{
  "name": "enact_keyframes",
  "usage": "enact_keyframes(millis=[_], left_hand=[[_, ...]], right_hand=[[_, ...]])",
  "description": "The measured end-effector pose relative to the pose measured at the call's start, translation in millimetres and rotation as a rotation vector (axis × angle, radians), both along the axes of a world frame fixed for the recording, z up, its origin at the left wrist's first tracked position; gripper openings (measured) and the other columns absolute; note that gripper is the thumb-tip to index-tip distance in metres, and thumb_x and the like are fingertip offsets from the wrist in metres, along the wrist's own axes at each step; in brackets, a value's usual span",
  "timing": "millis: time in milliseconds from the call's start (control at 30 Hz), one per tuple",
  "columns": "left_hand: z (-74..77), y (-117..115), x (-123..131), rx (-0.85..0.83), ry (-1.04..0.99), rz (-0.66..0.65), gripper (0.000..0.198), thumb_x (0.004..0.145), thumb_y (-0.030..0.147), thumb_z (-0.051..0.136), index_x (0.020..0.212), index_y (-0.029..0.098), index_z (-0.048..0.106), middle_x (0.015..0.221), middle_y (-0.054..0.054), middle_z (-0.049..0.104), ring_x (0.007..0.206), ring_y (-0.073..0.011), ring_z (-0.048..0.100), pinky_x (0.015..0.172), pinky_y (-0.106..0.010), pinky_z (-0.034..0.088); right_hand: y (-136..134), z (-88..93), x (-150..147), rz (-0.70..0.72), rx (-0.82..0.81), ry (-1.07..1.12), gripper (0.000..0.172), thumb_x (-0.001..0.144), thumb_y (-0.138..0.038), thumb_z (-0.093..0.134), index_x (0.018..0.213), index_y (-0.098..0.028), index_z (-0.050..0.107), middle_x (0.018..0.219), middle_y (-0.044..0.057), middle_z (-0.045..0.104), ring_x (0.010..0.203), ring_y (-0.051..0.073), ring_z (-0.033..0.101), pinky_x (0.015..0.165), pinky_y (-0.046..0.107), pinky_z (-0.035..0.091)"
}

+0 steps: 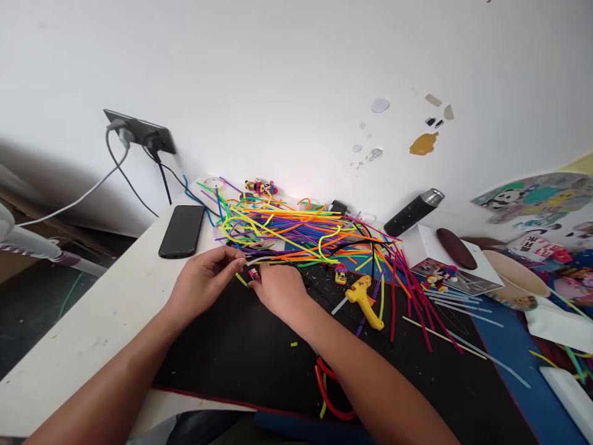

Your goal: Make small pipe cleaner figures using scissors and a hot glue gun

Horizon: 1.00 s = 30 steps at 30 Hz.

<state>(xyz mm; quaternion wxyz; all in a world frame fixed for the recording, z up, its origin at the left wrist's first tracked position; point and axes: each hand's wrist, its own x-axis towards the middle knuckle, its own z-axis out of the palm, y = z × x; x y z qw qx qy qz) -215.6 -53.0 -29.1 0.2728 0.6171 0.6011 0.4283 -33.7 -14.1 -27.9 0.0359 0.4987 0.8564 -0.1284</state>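
My left hand (204, 281) is raised over the left edge of the black mat (222, 352), thumb and forefinger pinched together at the near side of the pipe cleaner pile (296, 232). What lies between its fingertips is too small to make out. Just to its right, my right hand (280, 290) is closed around a small dark red and white object (254, 274), partly hidden by the fingers. A yellow glue gun (365, 301) rests on the mat to the right, beside a small yellow and red figure head (341, 274).
A black phone (181, 232) lies on the white table (78, 346) at left. Red-handled scissors (327, 392) sit near the mat's front edge. Behind stand a thermos (414, 211) and a white box (456, 262). Clear glue sticks (463, 303) lie at right.
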Motion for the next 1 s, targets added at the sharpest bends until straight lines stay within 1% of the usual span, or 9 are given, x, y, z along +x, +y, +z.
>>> enact_keyframes(millis=[133,233,333,400,500,600,767,867,1000], left_hand=[[0.8,-2,2,0.005,0.009,-0.035,0.033,0.094,0.052,0.062,0.088,0.021,0.074,0.077,-0.001,0.074,0.07,-0.0177,0.066,0.068,-0.025,0.051],[-1.5,-1,0,0.01,0.014,-0.022,0.032,0.092,0.052,0.064,0.088,0.022,0.074,0.081,-0.001,0.076,0.072,-0.0186,0.067,0.07,-0.026,0.052],[-7.2,1,-3,-0.002,-0.013,0.056,0.033,0.091,0.054,0.066,0.09,0.021,0.074,0.086,-0.002,0.076,0.077,-0.0198,0.067,0.074,-0.027,0.053],[-10.6,3,-5,-0.03,-0.077,0.091,0.038,0.089,0.058,0.068,0.089,0.021,0.073,0.084,-0.002,0.075,0.074,-0.0191,0.065,0.071,-0.027,0.052],[-10.4,8,0,-0.075,-0.134,0.106,0.044,0.085,0.065,0.07,0.088,0.021,0.072,0.078,-0.002,0.072,0.071,-0.0188,0.063,0.067,-0.027,0.051],[0.2,16,14,-0.093,-0.118,0.062,0.047,0.083,0.068,0.071,0.084,0.021,0.071,0.073,-0.001,0.069,0.07,-0.0192,0.063,0.064,-0.027,0.051],[31.6,41,51,-0.064,-0.044,-0.102,0.045,0.085,0.065,0.068,0.084,0.021,0.07,0.074,-0.002,0.071,0.068,-0.0187,0.062,0.064,-0.027,0.05],[43.6,59,73,-0.031,0.009,-0.198,0.042,0.09,0.061,0.064,0.085,0.02,0.07,0.075,-0.002,0.072,0.069,-0.0181,0.063,0.066,-0.027,0.049],[45.2,77,97,-0.012,0.077,-0.257,0.041,0.093,0.058,0.061,0.087,0.019,0.071,0.078,-0.002,0.072,0.068,-0.0168,0.06,0.063,-0.026,0.046]], right_hand=[[-2,-2.7,-10,0.012,-0.011,0.035,0.032,0.101,-0.039,0.065,0.119,-0.015,0.073,0.101,0.015,0.082,0.094,0.032,0.079,0.076,0.037,0.053],[-10,-2.3,-9,0.01,-0.037,0.147,0.028,0.1,-0.041,0.062,0.113,-0.019,0.072,0.095,0.01,0.082,0.086,0.029,0.077,0.07,0.034,0.048],[-19,-3.7,6,-0.022,-0.127,0.36,0.021,0.095,-0.045,0.069,0.095,-0.023,0.07,0.08,0.001,0.076,0.073,0.021,0.071,0.063,0.03,0.04],[-24,-6.7,23,-0.079,-0.227,0.537,0.02,0.093,-0.042,0.073,0.087,-0.024,0.066,0.07,-0.004,0.069,0.064,0.016,0.063,0.06,0.027,0.036],[-28,-11.7,51,-0.141,-0.387,0.789,0.022,0.093,-0.039,0.073,0.084,-0.022,0.062,0.068,-0.005,0.064,0.061,0.012,0.058,0.059,0.024,0.038],[-27,-12.3,73,-0.214,-0.512,1.017,0.025,0.092,-0.04,0.072,0.083,-0.021,0.058,0.072,-0.004,0.063,0.062,0.012,0.06,0.058,0.023,0.042],[-15,-2.8,96,-0.287,-0.761,1.331,0.038,0.089,-0.055,0.073,0.088,-0.022,0.055,0.074,-0.001,0.069,0.053,0.016,0.069,0.041,0.022,0.043],[-5,-1.0,108,-0.304,-0.771,1.451,0.041,0.087,-0.056,0.075,0.096,-0.02,0.059,0.078,0.002,0.073,0.053,0.016,0.071,0.04,0.02,0.045],[1,-10.1,121,-0.31,-0.757,1.569,0.041,0.088,-0.054,0.076,0.101,-0.019,0.061,0.077,0.002,0.074,0.049,0.015,0.069,0.038,0.019,0.044]])
